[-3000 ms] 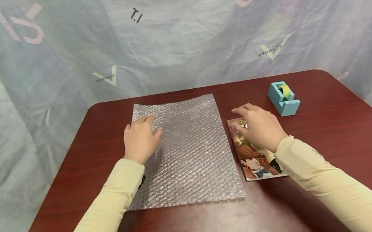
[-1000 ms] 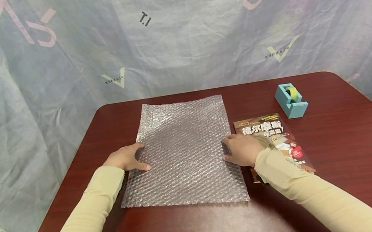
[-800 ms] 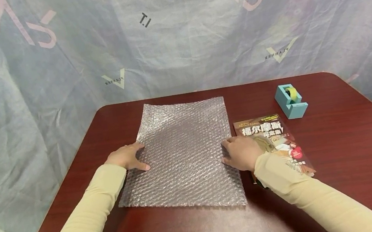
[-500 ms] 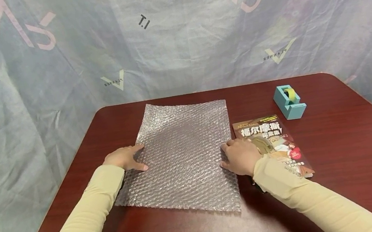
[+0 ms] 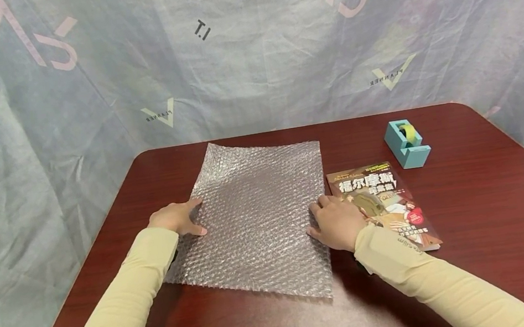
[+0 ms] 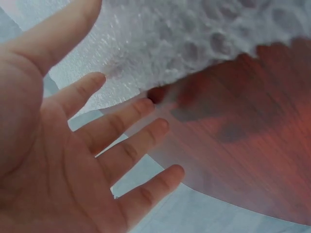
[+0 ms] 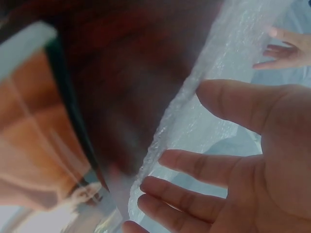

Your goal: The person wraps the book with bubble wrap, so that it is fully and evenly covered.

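Note:
A clear bubble wrap sheet (image 5: 259, 214) lies slightly askew on the dark red table. At its left edge is my left hand (image 5: 174, 219), thumb and index finger reaching over the wrap; in the left wrist view the fingers (image 6: 124, 150) are spread and nearly straight. My right hand (image 5: 338, 221) touches the sheet's right edge. Its thumb and fingers stand extended in the right wrist view, with fingertips (image 7: 170, 158) along the wrap's rim. Just right of that hand lies a paperback book (image 5: 386, 190) with a brown illustrated cover, partly covered by the hand and sleeve.
A light blue tape dispenser (image 5: 407, 144) with a yellow roll stands behind the book, to the right. The table (image 5: 486, 182) has rounded far corners. Grey printed cloth (image 5: 246, 48) hangs beyond it and at both sides.
Both hands have come down from above the sheet and book to the sheet's side edges. The sheet has turned a little clockwise, its near right corner shifting left. The right hand moved slightly nearer.

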Motion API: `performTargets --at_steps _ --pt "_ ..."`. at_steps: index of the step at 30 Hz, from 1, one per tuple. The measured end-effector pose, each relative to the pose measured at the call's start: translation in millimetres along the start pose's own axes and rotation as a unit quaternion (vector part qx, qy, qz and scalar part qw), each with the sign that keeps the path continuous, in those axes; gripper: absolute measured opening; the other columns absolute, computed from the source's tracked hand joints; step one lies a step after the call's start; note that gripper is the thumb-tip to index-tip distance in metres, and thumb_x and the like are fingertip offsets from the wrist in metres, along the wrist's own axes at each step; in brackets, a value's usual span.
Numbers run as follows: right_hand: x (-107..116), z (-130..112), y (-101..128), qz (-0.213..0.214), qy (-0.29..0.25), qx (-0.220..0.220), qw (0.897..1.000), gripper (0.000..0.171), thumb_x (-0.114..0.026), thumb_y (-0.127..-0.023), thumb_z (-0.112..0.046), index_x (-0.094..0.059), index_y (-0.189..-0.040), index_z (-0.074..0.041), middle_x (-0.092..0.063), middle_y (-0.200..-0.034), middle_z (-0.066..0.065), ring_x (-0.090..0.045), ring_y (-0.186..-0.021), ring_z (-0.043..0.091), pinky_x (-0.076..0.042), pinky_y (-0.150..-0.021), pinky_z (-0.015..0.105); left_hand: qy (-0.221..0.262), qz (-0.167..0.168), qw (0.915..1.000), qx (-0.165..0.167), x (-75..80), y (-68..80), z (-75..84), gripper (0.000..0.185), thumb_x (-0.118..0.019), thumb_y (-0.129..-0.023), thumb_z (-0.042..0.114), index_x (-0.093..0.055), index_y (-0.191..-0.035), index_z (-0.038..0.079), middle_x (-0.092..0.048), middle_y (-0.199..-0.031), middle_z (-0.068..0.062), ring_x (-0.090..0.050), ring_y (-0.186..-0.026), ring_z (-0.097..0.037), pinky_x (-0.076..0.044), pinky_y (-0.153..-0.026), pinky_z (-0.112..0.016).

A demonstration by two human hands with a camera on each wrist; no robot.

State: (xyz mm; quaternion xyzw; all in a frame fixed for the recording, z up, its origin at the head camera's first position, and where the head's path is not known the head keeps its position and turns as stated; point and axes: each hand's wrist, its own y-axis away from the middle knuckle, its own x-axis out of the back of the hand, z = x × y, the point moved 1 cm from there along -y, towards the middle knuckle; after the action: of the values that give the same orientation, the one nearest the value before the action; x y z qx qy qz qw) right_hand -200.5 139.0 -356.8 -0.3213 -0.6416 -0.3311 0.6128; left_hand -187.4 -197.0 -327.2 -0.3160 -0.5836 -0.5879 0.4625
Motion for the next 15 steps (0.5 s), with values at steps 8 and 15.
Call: performTargets --at_steps 8,15 --pt "-3 2 2 0.024 0.003 0.017 1.000 0.052 -0.068 -0.096 -0.039 -0.063 -0.127 0.002 -0.062 -0.116 0.021 -0.061 -0.112 0.037 -0.055 -0.084 0.052 0.014 0.001 0.9998 0.017 -2.0 7.3 6.3 0.080 -0.073 -0.095 0.031 -0.033 -0.159 0.007 -0.037 -0.155 -0.030 -0.046 -0.133 -0.050 -0.047 -0.097 -0.062" --pt "-3 7 3 0.022 0.007 0.015 1.000 0.053 -0.068 -0.096 -0.041 -0.063 -0.130 0.000 -0.062 -0.119 0.021 -0.058 -0.119 0.037 -0.053 -0.087 0.053 0.017 0.007 0.9992 0.037 -3.4 10.6 13.3 0.078 -0.072 -0.096 0.029 -0.033 -0.159 0.007 -0.037 -0.155 -0.030 -0.048 -0.132 -0.050 -0.047 -0.097 -0.061"
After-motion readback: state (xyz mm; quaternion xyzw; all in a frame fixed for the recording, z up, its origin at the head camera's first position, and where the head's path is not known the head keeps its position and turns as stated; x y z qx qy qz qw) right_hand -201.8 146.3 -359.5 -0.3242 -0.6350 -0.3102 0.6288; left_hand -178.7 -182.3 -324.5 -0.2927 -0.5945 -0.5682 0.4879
